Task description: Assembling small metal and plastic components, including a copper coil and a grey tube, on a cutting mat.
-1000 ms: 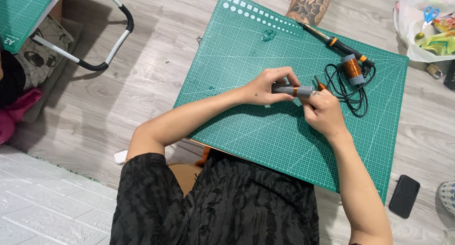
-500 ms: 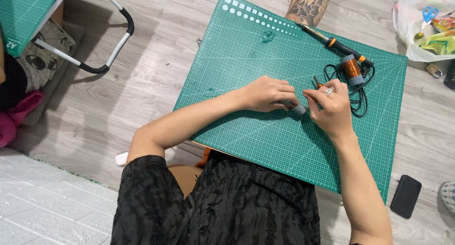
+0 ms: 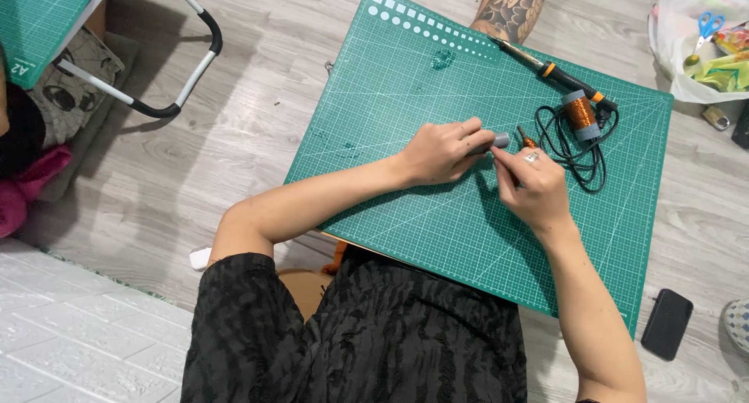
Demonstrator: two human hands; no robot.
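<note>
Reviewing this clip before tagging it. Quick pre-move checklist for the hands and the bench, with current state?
1. Left hand grips the small grey cylinder: ok, one end shows past the fingers.
2. Right hand at the cylinder's end: ok; whether it pinches a wire, cannot tell.
3. Work is over the green cutting mat: ok.
4. Soldering iron lies apart from both hands: ok; hot or cold, cannot tell.
5. Copper wire spool upright beside the black cord: ok.
6. Another person's tattooed arm at the mat's far edge, clear of the hands: ok.
</note>
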